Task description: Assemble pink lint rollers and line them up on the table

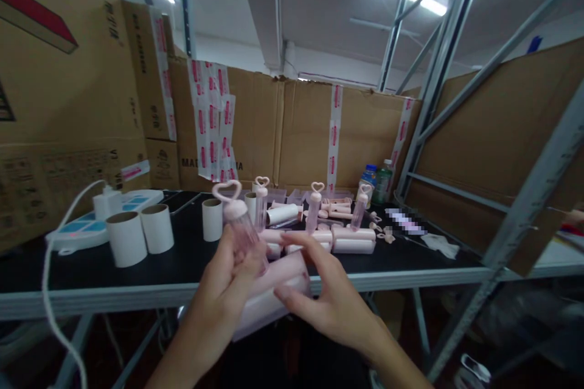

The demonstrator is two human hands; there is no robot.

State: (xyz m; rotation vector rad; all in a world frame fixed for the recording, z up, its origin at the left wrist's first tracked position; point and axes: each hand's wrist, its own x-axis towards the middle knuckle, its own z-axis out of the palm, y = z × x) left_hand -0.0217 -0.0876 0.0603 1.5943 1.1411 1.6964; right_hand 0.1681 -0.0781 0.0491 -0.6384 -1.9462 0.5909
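Observation:
My left hand (pixel 235 276) is closed around the clear pink handle of a lint roller (pixel 274 292), its heart-shaped loop pointing up. The roller's wide pink and clear body hangs tilted in front of the table edge. Around the right end of that body, my right hand (pixel 326 289) is curved with thumb and fingers apart; the thumb lies against or just over the surface. Behind my hands, more pink lint rollers (pixel 353 240) stand in a row, heart loops up. A white paper roll (pixel 283 214) lies beyond them.
White rolls (pixel 126 240) stand at left, beside a power strip (pixel 84 228) with a charger and white cable (pixel 48 279). Two bottles (pixel 368 177), small pink parts (pixel 387 234) and a crumpled tissue (pixel 440 245) are at right. Cardboard walls (pixel 301 127) and metal posts surround the black tabletop.

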